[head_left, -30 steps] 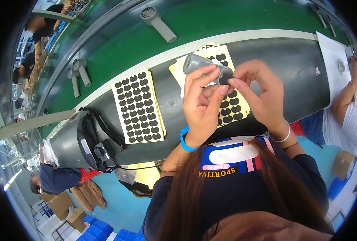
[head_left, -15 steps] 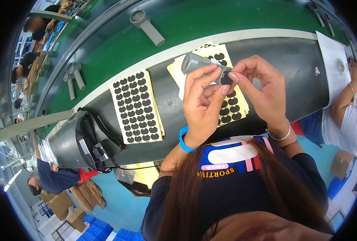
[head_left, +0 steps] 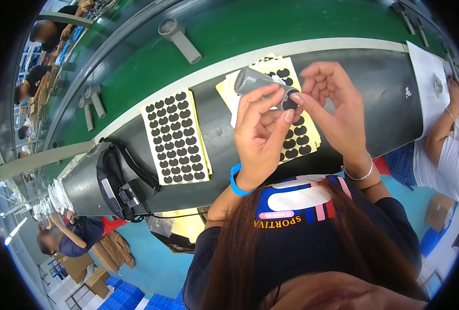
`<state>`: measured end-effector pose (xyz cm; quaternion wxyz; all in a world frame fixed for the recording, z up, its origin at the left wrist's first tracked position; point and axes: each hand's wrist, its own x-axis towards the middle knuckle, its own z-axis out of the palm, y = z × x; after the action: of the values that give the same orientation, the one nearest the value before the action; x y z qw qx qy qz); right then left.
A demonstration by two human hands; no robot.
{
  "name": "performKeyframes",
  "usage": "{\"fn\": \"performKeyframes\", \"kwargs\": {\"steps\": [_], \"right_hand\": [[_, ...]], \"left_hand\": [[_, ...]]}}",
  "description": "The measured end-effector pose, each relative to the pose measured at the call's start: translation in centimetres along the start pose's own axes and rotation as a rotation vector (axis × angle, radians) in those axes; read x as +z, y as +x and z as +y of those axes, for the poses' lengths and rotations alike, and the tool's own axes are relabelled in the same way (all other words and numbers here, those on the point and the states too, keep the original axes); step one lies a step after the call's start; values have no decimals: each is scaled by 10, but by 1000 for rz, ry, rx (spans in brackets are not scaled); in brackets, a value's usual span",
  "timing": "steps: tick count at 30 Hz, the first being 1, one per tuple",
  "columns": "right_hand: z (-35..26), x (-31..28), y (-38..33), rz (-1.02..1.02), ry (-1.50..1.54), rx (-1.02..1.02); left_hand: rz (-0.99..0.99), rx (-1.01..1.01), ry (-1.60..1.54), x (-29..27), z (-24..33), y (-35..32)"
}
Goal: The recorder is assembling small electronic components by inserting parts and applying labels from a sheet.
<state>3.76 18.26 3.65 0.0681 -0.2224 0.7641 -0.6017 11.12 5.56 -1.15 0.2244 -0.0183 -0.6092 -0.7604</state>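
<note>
A grey handheld fan (head_left: 250, 81) is gripped in my left hand (head_left: 258, 124), its round vented head tilted up to the left. A black sticker (head_left: 290, 99) sits on the end of its handle, facing me. The thumb of my right hand (head_left: 340, 116) touches that sticker, while its other fingers are raised and apart from the fan. Beneath my hands lies a stack of yellow-backed sheets (head_left: 301, 139) with rows of black stickers. To the left is another sticker sheet (head_left: 175, 139), on top of further sheets.
Several grey fans, including one fan (head_left: 180, 41), lie on the green conveyor (head_left: 250, 28) beyond the dark worktable (head_left: 374, 88). A black strapped device (head_left: 117, 178) with a cable rests at the table's left. Co-workers sit at both sides, one with a visible arm (head_left: 449, 111) at right.
My right fingers have lifted away from the sticker; the thumb stays on it. Fans on the conveyor have shifted left. At the left, a co-worker's posture and arms have changed.
</note>
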Motion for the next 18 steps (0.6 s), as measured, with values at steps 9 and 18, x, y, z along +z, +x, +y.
{"fn": "performKeyframes", "kwargs": {"steps": [9, 18], "right_hand": [[31, 15, 21, -321, -8, -174], [28, 35, 15, -219, -115, -315]], "left_hand": [[84, -110, -61, -21, 18, 9], [118, -102, 71, -24, 20, 13]]}}
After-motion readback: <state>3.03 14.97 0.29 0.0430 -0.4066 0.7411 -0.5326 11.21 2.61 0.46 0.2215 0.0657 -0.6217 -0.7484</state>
